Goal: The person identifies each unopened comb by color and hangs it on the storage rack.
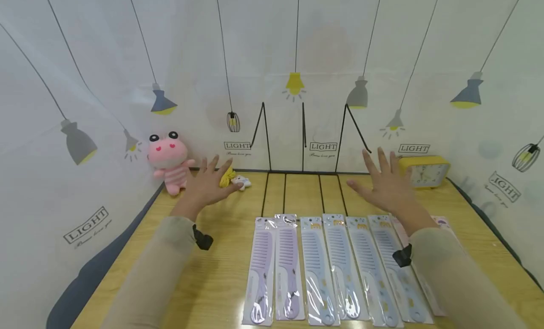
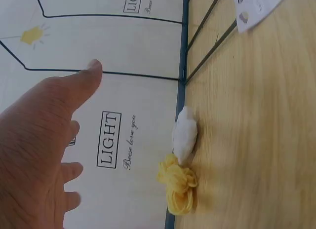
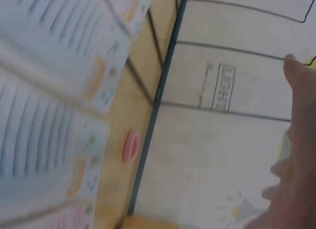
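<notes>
Both hands are held over a wooden table (image 1: pixel 221 272) with fingers spread and nothing in them. My left hand (image 1: pixel 209 180) (image 2: pixel 42 145) hovers at the back left, just in front of a small yellow and white toy (image 1: pixel 234 179) (image 2: pixel 180 162). My right hand (image 1: pixel 384 181) (image 3: pixel 296 155) hovers at the back right, near a yellow alarm clock (image 1: pixel 426 171). Several packaged combs (image 1: pixel 327 267) (image 3: pixel 49 91), lilac and pale blue, lie side by side in a row at the front of the table, below and between the hands.
A pink plush figure (image 1: pixel 168 161) sits against the wall at the back left. A black wire rack (image 1: pixel 303 145) stands at the back centre. White sheets printed with lamps enclose three sides. A small pink item (image 3: pixel 131 146) lies by the back edge.
</notes>
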A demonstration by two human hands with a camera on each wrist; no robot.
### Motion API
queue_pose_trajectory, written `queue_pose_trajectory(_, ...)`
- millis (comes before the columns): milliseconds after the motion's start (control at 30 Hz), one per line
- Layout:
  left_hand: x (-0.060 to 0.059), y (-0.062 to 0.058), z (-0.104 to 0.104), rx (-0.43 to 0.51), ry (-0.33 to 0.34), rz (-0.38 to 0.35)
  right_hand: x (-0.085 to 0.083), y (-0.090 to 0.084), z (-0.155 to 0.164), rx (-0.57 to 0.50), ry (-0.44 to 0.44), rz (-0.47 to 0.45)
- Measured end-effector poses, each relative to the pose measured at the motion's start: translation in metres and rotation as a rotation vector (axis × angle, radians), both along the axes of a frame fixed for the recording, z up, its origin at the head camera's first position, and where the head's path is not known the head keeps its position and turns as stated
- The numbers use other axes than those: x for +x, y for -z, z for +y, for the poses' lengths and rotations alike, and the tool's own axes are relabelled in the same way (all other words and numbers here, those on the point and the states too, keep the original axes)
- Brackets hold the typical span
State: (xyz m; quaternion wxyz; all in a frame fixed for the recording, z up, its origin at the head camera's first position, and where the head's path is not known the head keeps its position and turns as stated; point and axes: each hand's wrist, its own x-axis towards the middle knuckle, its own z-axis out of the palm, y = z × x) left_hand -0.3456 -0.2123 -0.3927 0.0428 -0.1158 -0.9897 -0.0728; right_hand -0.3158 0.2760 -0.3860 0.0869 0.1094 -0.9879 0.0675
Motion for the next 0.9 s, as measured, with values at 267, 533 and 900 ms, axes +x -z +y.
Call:
queue_pose_trajectory(267,0.003,0.035,0.02,0.47,0.183,-0.088,0.002,0.019,-0.081,-0.167,-0.375,-0.109)
queue_pose_trajectory(533,-0.001,0.08,0.043,0.621,0.172,-0.208,0.0,0.043,-0.179,-0.195,-0.564,-0.295)
queue_pose_trajectory(900,0.001,0.116,0.051,0.691,0.152,-0.165,-0.007,0.075,-0.214,-0.136,-0.503,-0.331)
